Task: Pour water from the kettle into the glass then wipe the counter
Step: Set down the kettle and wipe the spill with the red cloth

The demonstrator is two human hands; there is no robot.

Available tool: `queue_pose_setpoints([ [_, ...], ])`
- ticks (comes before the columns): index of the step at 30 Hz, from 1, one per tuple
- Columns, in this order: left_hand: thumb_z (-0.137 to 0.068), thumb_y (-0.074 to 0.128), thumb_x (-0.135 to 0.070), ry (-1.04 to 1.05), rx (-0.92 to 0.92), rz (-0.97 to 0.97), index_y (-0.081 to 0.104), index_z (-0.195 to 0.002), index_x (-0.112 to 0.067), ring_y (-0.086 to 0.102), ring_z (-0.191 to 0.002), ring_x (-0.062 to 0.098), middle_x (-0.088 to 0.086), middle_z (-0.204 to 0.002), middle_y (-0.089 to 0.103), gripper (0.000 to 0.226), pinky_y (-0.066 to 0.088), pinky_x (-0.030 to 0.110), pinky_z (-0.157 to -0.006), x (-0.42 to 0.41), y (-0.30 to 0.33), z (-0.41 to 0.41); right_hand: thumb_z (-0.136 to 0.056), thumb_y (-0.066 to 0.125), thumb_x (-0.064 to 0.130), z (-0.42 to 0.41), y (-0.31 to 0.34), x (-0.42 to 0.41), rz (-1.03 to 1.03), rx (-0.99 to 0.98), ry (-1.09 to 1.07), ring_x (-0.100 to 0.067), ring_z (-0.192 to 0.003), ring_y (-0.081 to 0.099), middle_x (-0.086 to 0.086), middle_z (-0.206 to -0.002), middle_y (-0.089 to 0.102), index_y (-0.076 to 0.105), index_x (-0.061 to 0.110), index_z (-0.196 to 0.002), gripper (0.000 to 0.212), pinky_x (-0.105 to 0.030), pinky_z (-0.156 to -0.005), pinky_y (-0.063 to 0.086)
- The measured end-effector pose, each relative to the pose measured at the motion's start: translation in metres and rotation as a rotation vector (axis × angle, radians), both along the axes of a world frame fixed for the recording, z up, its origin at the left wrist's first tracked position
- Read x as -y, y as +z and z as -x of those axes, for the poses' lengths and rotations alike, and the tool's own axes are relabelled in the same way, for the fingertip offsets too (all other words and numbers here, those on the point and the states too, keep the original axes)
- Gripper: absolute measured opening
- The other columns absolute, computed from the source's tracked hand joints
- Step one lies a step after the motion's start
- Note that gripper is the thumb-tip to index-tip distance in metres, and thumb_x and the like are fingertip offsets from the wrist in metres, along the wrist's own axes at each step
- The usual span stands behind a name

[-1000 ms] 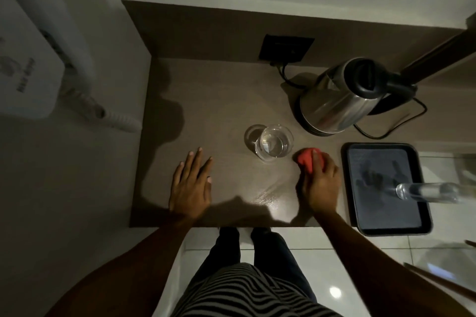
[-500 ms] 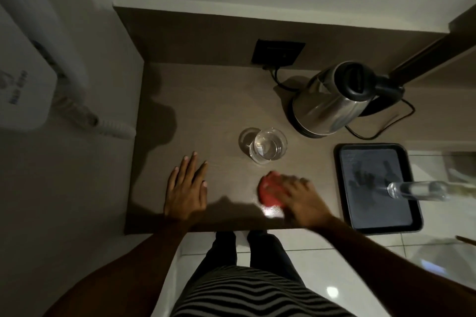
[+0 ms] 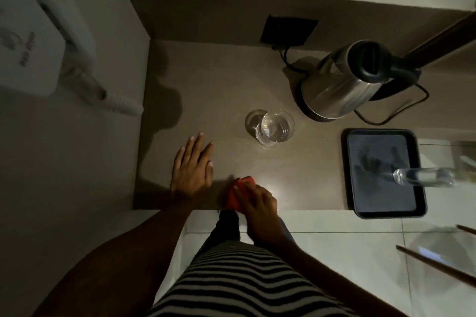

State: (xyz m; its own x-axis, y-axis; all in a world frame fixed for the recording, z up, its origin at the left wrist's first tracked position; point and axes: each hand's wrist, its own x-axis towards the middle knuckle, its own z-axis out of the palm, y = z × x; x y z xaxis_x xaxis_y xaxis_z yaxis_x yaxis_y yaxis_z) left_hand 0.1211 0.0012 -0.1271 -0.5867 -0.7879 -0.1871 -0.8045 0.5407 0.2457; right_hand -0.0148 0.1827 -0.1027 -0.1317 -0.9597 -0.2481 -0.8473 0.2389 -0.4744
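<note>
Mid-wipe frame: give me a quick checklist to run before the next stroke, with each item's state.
1. Cloth held under right hand: ok.
2. Left hand flat on counter, clear of the cloth: ok.
3. Glass upright, apart from the cloth: ok.
4. Kettle seated on its base, away from the wiping path: ok.
5. Cloth fully on the counter: not ok, it sits at the front edge.
6. Counter dry: cannot tell, the light is dim.
</note>
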Motion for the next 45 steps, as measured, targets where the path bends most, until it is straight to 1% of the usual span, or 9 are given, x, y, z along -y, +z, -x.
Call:
queue_pose_setpoints([
  [5,-0.1,0.029,-0.038,-0.013,-0.013,-0.009,0.027,-0.154,-0.026,0.012,-0.155,0.021,0.002,-0.167,0.016,0.055,0.006,0.039,-0.123,-0.002,0.001,-0.001,-0.088,0.054,0.024,0.124,0.014,0.005,0.17,-0.13,0.31,-0.033,-0.109,0.058,-0.007,-0.134,0.057,0.056,0.021,-0.131,0.043,-0.038,-0.089,0.044],
  [9,-0.1,0.03,-0.041,-0.019,-0.033,-0.004,0.032,-0.152,-0.025,0.016,-0.154,0.023,0.004,-0.166,0.021,0.054,0.008,0.039,-0.123,-0.001,0.002,0.0,-0.078,0.069,0.026,0.19,0.011,0.009,0.036,-0.354,-0.248,-0.052,-0.112,0.049,-0.026,-0.141,0.046,0.038,0.017,-0.142,0.072,-0.054,-0.091,0.042],
  [14,-0.1,0.03,-0.046,-0.022,-0.006,-0.003,0.031,-0.152,-0.025,0.018,-0.153,0.024,0.005,-0.165,0.023,0.056,0.014,0.042,-0.123,-0.002,0.001,0.0,-0.075,0.065,0.022,0.081,0.006,0.044,-0.012,-0.219,-0.898,-0.049,-0.106,0.049,-0.03,-0.139,0.045,0.044,0.009,-0.141,0.071,-0.052,-0.085,0.043],
  [19,-0.099,0.029,-0.048,-0.033,0.035,0.001,0.03,-0.152,-0.026,0.018,-0.153,0.025,0.005,-0.166,0.022,0.057,0.011,0.04,-0.121,0.001,0.0,0.0,-0.062,0.083,0.023,-0.016,0.005,0.035,0.015,-0.105,-0.192,-0.046,-0.106,0.058,-0.025,-0.139,0.051,0.049,0.016,-0.138,0.083,-0.052,-0.076,0.055],
  [22,-0.1,0.029,-0.047,-0.03,0.034,0.009,0.028,-0.152,-0.027,0.016,-0.154,0.023,0.004,-0.166,0.02,0.056,0.007,0.039,-0.121,0.0,0.001,0.0,-0.073,0.066,0.032,0.019,0.007,0.031,0.106,-0.082,0.106,-0.038,-0.11,0.058,-0.016,-0.14,0.054,0.051,0.02,-0.137,0.068,-0.046,-0.082,0.051],
  [25,-0.1,0.026,-0.049,-0.019,0.026,-0.006,0.025,-0.153,-0.028,0.009,-0.155,0.02,0.001,-0.167,0.013,0.057,-0.003,0.035,-0.122,0.0,0.0,-0.001,-0.06,0.078,0.04,0.075,0.011,0.02,0.031,-0.153,0.251,-0.036,-0.115,0.055,-0.014,-0.143,0.052,0.048,0.022,-0.141,0.088,-0.042,-0.087,0.045],
  [33,-0.1,0.025,-0.05,-0.02,-0.007,-0.038,0.023,-0.154,-0.029,0.004,-0.155,0.018,0.0,-0.168,0.011,0.058,0.0,0.036,-0.123,0.0,0.0,-0.002,-0.058,0.085,0.022,0.204,0.022,0.022,-0.034,-0.325,-0.012,-0.05,-0.109,0.05,-0.027,-0.141,0.047,0.034,0.015,-0.144,0.101,-0.056,-0.087,0.046],
  [40,-0.1,0.028,-0.049,-0.026,-0.006,-0.028,0.026,-0.154,-0.029,0.011,-0.155,0.021,0.001,-0.167,0.016,0.057,0.008,0.039,-0.122,0.001,-0.002,-0.001,-0.073,0.067,0.02,0.106,-0.003,0.047,0.135,-0.281,-0.795,-0.048,-0.107,0.048,-0.027,-0.138,0.045,0.046,0.008,-0.137,0.068,-0.049,-0.09,0.041],
  [45,-0.1,0.027,-0.049,-0.018,0.028,-0.022,0.025,-0.154,-0.029,0.008,-0.155,0.019,0.001,-0.167,0.014,0.058,0.003,0.036,-0.122,0.001,-0.002,-0.001,-0.072,0.063,0.013,0.009,-0.01,0.015,0.099,-0.053,-0.409,-0.051,-0.115,0.047,-0.027,-0.143,0.044,0.047,0.015,-0.141,0.07,-0.057,-0.091,0.047],
])
